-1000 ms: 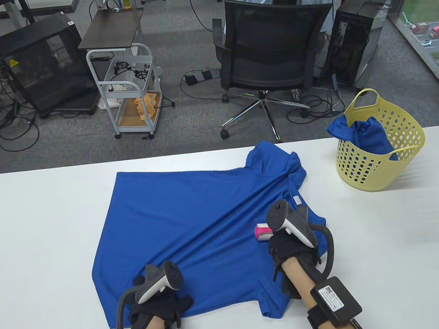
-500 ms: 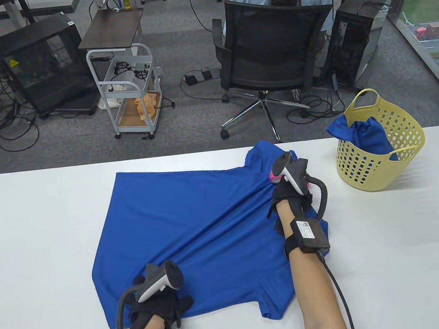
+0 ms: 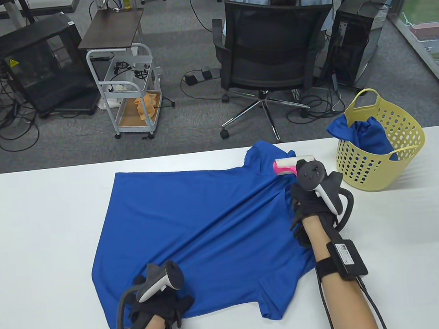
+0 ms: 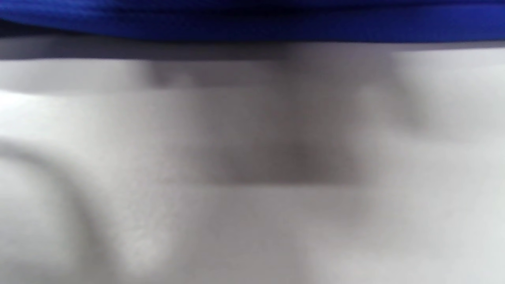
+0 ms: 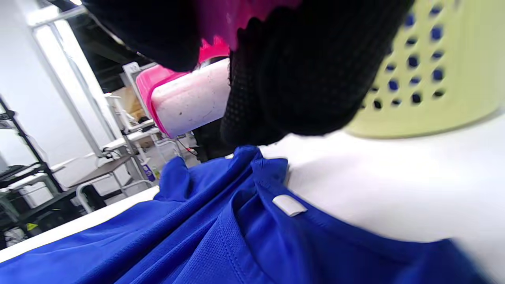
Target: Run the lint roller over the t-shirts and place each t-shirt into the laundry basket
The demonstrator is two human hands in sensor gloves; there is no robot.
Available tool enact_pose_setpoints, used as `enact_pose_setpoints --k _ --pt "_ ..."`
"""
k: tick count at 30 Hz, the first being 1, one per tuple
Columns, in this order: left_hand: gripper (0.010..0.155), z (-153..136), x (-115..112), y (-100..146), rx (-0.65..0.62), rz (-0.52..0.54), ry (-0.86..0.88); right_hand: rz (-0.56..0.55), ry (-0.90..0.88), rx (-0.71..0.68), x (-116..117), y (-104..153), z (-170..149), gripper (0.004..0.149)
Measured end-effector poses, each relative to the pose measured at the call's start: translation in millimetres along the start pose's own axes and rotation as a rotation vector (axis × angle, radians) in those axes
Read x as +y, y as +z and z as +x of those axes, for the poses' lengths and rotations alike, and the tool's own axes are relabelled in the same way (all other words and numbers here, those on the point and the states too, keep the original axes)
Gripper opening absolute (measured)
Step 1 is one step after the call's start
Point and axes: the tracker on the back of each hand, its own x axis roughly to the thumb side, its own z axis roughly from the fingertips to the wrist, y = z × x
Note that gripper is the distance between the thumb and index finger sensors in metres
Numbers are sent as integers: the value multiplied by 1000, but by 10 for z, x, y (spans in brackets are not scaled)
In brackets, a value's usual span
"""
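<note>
The right hand (image 3: 311,205) has its fingers curled round the pink handle of the lint roller (image 3: 286,166), whose white, lint-flecked drum sticks out past the fingers, lifted just above the collar end of the blue t-shirt (image 3: 195,230). That shirt lies spread and creased on the white surface (image 3: 33,233). The left hand (image 3: 160,304) presses flat on the shirt's near hem. Beside the shirt's collar end, the yellow laundry basket (image 3: 379,142) holds more blue cloth.
</note>
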Motion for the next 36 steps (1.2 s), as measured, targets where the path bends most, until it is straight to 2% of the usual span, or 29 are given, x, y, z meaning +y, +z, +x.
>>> enact_pose_setpoints --k 3,6,8,10,17,21,26,29,30,31,33,36 --pt "88 0 -4 -1 -1 5 -1 -55 -31 -33 -207 356 -161 61" --pt "88 0 -11 -1 -2 13 -3 -106 -52 -20 -340 696 -459 60" --pt "87 0 -11 -1 -1 16 -4 -118 -35 13 -341 805 -616 60" --pt "88 0 -12 0 1 14 -2 -84 19 85 -276 894 -858 60" --pt "87 1 -14 1 5 16 -6 -22 95 315 163 850 -1610 60" --pt "87 1 -16 1 6 15 -3 16 111 382 309 807 -1806 60" --pt "87 2 -18 1 8 15 -4 43 219 456 322 775 -1899 62" --pt "87 2 -17 2 8 15 -6 157 225 493 292 800 -1833 67" --pt "87 -3 -8 3 3 12 0 152 251 496 250 831 -1742 67" --pt "87 -9 1 5 0 10 5 117 272 456 217 848 -1661 67" --pt "87 -42 49 21 -26 -5 30 16 295 261 132 905 -1334 63" --pt "84 -159 155 81 -64 2 99 39 191 -131 176 974 -840 59"
